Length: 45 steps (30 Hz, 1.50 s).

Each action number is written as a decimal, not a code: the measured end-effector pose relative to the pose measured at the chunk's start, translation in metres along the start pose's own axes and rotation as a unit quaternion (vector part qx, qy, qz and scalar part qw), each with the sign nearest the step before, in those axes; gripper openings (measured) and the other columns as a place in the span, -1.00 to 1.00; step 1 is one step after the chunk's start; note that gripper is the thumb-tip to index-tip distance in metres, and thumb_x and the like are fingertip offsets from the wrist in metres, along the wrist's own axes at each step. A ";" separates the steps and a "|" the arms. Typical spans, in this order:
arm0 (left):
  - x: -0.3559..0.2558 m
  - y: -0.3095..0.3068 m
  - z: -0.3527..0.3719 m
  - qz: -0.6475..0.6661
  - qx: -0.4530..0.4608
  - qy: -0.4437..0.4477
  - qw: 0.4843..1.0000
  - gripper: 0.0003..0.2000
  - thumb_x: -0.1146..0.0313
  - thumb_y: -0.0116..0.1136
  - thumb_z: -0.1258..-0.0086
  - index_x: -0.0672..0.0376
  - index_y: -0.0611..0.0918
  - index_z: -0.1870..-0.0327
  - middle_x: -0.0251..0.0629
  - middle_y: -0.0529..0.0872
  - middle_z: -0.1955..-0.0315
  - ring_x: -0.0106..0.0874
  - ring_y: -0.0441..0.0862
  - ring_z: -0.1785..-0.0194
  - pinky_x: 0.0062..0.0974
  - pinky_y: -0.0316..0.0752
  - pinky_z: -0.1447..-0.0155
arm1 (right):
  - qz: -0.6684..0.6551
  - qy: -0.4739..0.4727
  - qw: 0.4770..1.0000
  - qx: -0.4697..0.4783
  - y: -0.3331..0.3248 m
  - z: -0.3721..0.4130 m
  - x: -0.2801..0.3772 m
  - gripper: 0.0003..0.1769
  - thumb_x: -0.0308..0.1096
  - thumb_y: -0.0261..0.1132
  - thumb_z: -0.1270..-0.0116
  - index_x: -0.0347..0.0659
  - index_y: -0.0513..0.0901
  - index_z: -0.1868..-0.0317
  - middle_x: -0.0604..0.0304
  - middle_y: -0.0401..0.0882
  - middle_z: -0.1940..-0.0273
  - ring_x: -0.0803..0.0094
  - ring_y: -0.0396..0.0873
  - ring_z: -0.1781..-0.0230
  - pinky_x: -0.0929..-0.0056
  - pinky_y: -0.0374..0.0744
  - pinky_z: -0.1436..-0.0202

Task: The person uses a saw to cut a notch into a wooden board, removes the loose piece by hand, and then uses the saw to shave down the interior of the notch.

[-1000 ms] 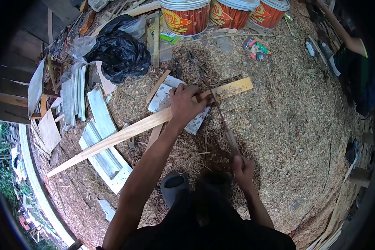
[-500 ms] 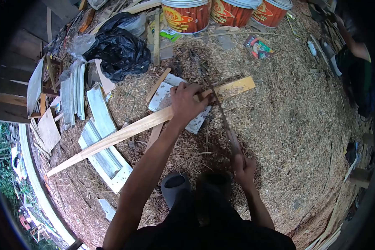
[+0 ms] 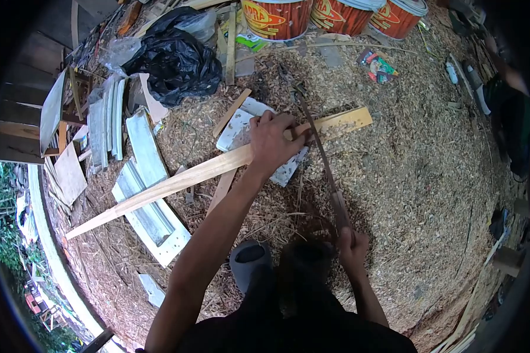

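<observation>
My left hand (image 3: 275,142) is closed over a long, pale wooden plank (image 3: 182,185), pressing it onto a white block (image 3: 237,129) on the ground. The plank runs from the lower left to the upper right, its end (image 3: 353,119) reaching past my hand. Wrapped round the handle of a handsaw (image 3: 324,162), my right hand (image 3: 353,250) is near my feet. The saw's long dark blade lies across the plank, just right of my left thumb. Whether the teeth have cut into the wood cannot be made out.
Wood shavings (image 3: 430,176) cover the ground. Several white moulded pieces (image 3: 153,206) lie at left, below a black plastic bag (image 3: 174,65). Printed buckets (image 3: 275,20) stand at the top. Another person (image 3: 506,117) is at the far right.
My right hand and the saw sit slightly lower and further right in view. The whole scene has also shifted a little as my head moved. Both grips are the same.
</observation>
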<state>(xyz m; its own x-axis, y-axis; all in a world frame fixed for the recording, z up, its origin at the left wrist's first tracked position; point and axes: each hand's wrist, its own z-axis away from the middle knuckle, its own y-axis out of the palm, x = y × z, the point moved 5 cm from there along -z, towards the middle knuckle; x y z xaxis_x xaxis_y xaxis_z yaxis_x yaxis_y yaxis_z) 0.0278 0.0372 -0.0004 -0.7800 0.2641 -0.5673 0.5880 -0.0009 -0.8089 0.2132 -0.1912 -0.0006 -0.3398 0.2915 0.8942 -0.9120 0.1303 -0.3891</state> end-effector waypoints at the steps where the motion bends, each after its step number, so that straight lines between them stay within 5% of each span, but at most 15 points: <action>1: 0.000 0.001 0.002 0.002 -0.020 0.008 1.000 -0.72 0.05 0.37 -0.01 0.06 0.62 0.48 -0.41 0.64 0.49 -0.34 0.50 0.18 -0.25 0.23 0.01 | -0.001 -0.003 1.000 -0.006 0.003 -0.005 0.002 -0.57 -0.22 0.16 -0.41 -0.27 0.52 0.62 0.31 0.28 0.79 0.60 0.32 0.78 0.45 0.28 0.64; 8: -0.002 0.002 -0.001 -0.035 -0.013 0.026 0.999 -0.67 0.03 0.39 -0.05 0.11 0.63 0.45 -0.41 0.64 0.45 -0.34 0.50 0.21 -0.27 0.21 0.00 | -0.032 -0.036 0.999 -0.017 0.029 -0.063 0.008 -0.54 -0.24 0.16 -0.41 -0.26 0.45 0.66 0.37 0.20 0.80 0.57 0.20 0.80 0.39 0.20 0.65; 15: -0.002 0.000 0.002 -0.001 -0.027 0.025 0.999 -0.70 0.05 0.39 -0.03 0.07 0.63 0.46 -0.40 0.62 0.50 -0.35 0.50 0.24 -0.27 0.22 0.07 | -0.074 0.035 0.996 -0.018 0.010 -0.003 -0.016 -0.53 -0.21 0.18 -0.39 -0.32 0.47 0.64 0.28 0.19 0.80 0.60 0.22 0.78 0.43 0.21 0.66; 21: 0.000 0.002 0.000 -0.011 -0.037 0.044 0.998 -0.71 0.05 0.38 -0.02 0.06 0.63 0.48 -0.39 0.61 0.52 -0.34 0.50 0.22 -0.27 0.23 0.08 | -0.036 -0.033 0.999 -0.018 0.031 -0.060 0.000 -0.52 -0.19 0.17 -0.41 -0.31 0.49 0.65 0.31 0.27 0.80 0.62 0.28 0.76 0.46 0.24 0.65; 27: -0.002 -0.002 -0.002 -0.013 -0.019 0.028 0.999 -0.71 0.05 0.36 -0.09 0.09 0.63 0.43 -0.42 0.65 0.43 -0.34 0.50 0.18 -0.28 0.24 0.03 | -0.070 0.002 0.997 -0.015 0.001 0.005 -0.013 -0.54 -0.22 0.15 -0.41 -0.31 0.50 0.63 0.30 0.22 0.81 0.62 0.25 0.77 0.44 0.17 0.66; 30: -0.005 -0.006 0.001 -0.003 -0.031 0.034 0.999 -0.71 0.05 0.35 -0.09 0.08 0.64 0.42 -0.42 0.64 0.41 -0.34 0.49 0.17 -0.29 0.25 0.03 | 0.017 -0.039 0.999 -0.018 0.011 -0.032 -0.001 -0.53 -0.20 0.15 -0.42 -0.30 0.50 0.62 0.35 0.26 0.79 0.63 0.27 0.76 0.47 0.18 0.65; 33: -0.006 -0.005 0.002 -0.019 -0.012 0.029 0.999 -0.71 0.06 0.35 -0.10 0.09 0.63 0.43 -0.39 0.63 0.42 -0.33 0.50 0.17 -0.28 0.25 0.05 | -0.044 -0.018 0.999 0.016 0.034 -0.088 0.042 -0.51 -0.16 0.15 -0.43 -0.32 0.48 0.62 0.33 0.25 0.80 0.62 0.27 0.76 0.49 0.19 0.64; 37: -0.006 -0.007 -0.002 -0.010 -0.011 0.041 0.999 -0.72 0.08 0.35 -0.09 0.10 0.62 0.45 -0.37 0.63 0.44 -0.33 0.49 0.20 -0.28 0.26 0.07 | 0.043 -0.034 0.998 -0.019 0.017 -0.049 0.019 -0.51 -0.20 0.16 -0.43 -0.31 0.46 0.65 0.34 0.29 0.79 0.66 0.28 0.74 0.50 0.21 0.65; 42: -0.004 -0.006 0.001 0.010 -0.046 0.045 0.998 -0.73 0.10 0.36 -0.08 0.10 0.62 0.46 -0.38 0.63 0.45 -0.33 0.48 0.23 -0.31 0.26 0.07 | -0.036 0.016 0.999 0.008 -0.009 0.010 0.000 -0.57 -0.26 0.14 -0.42 -0.34 0.58 0.58 0.31 0.35 0.78 0.65 0.35 0.74 0.49 0.28 0.65; 45: -0.004 -0.007 -0.001 -0.011 -0.041 0.045 0.998 -0.72 0.09 0.36 -0.08 0.10 0.62 0.47 -0.39 0.63 0.44 -0.33 0.49 0.21 -0.29 0.27 0.07 | 0.003 -0.018 1.000 -0.011 0.015 -0.040 0.010 -0.57 -0.26 0.15 -0.42 -0.33 0.55 0.60 0.34 0.26 0.79 0.65 0.28 0.76 0.47 0.24 0.66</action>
<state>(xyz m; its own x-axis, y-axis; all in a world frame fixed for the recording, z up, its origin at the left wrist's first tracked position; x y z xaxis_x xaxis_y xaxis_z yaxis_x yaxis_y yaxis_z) 0.0276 0.0366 0.0075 -0.7731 0.3480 -0.5302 0.5892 0.0848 -0.8035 0.2049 -0.1486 -0.0062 -0.3529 0.2584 0.8993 -0.9049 0.1503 -0.3983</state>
